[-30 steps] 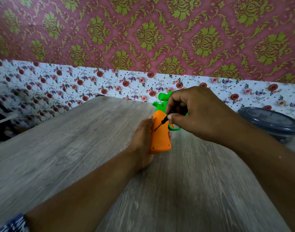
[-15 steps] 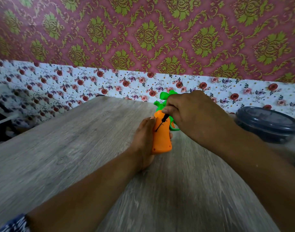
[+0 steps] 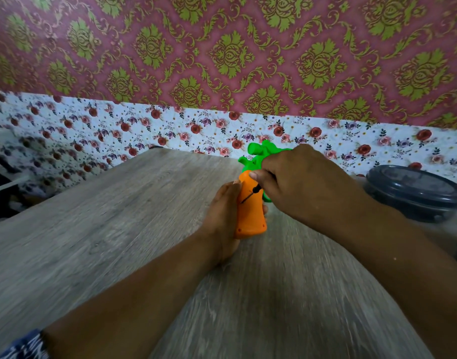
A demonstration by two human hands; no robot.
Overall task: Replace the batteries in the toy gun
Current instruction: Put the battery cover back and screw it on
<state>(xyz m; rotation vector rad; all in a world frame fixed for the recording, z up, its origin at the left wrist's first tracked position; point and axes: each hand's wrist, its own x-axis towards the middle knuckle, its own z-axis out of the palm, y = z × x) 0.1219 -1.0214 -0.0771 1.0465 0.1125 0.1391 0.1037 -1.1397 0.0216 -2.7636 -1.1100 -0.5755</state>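
Left hand [image 3: 223, 216]: I have it wrapped round the left side of the toy gun [image 3: 250, 211], fingers curled behind the orange grip, holding it upright above the bench [image 3: 118, 229]
Toy gun: centre of view, orange grip toward me, green part [image 3: 256, 154] away toward the wall
Slip risk: if my left grip loosens, the gun may twist under the tool's push
Screwdriver [image 3: 251, 194]: thin dark shaft, tip on the orange face, handle hidden
Screw risk: I judge a tilted or shallow tip could cam out, strip the head or scratch the plastic
Right hand [image 3: 297, 182]: right of the gun, fingers closed tight on the screwdriver
Dark lidded container [image 3: 413, 193]: far right of the gun; a loosened screw could roll off unseen
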